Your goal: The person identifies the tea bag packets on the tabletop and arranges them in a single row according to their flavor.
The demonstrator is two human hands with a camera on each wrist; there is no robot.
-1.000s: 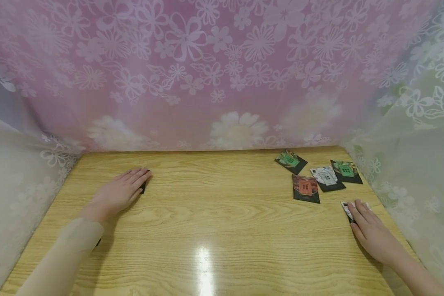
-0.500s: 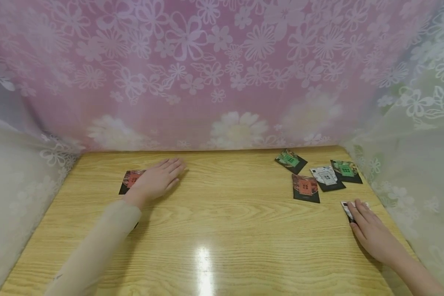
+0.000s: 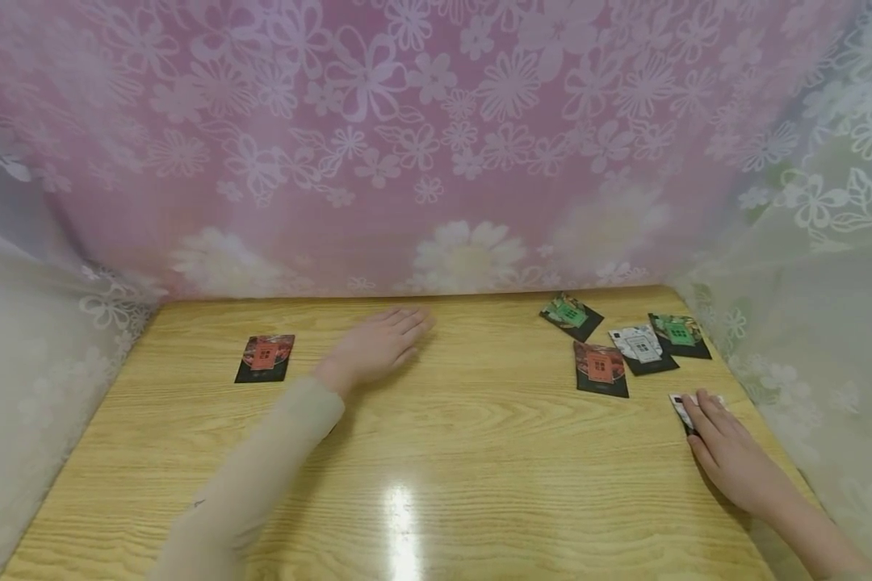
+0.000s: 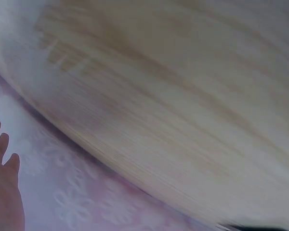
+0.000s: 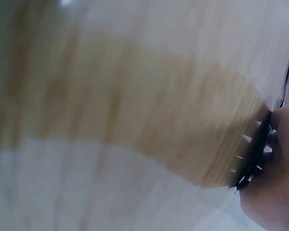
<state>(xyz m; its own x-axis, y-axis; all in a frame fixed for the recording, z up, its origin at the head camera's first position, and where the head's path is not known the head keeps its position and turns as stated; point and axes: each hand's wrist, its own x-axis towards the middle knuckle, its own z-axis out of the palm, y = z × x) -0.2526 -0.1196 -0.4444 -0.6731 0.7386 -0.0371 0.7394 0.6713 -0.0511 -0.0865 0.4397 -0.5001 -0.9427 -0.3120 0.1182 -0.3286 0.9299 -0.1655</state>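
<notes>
Two red packets [image 3: 601, 369], two green [image 3: 571, 315], two white [image 3: 642, 349].

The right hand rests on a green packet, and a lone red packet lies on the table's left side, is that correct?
Not quite: the head view shows the right hand resting on a white packet, not green. A lone red packet does lie on the table's left side.

Pale cream left sleeve [image 3: 269, 460], small dark mark [image 3: 199, 503]
</notes>
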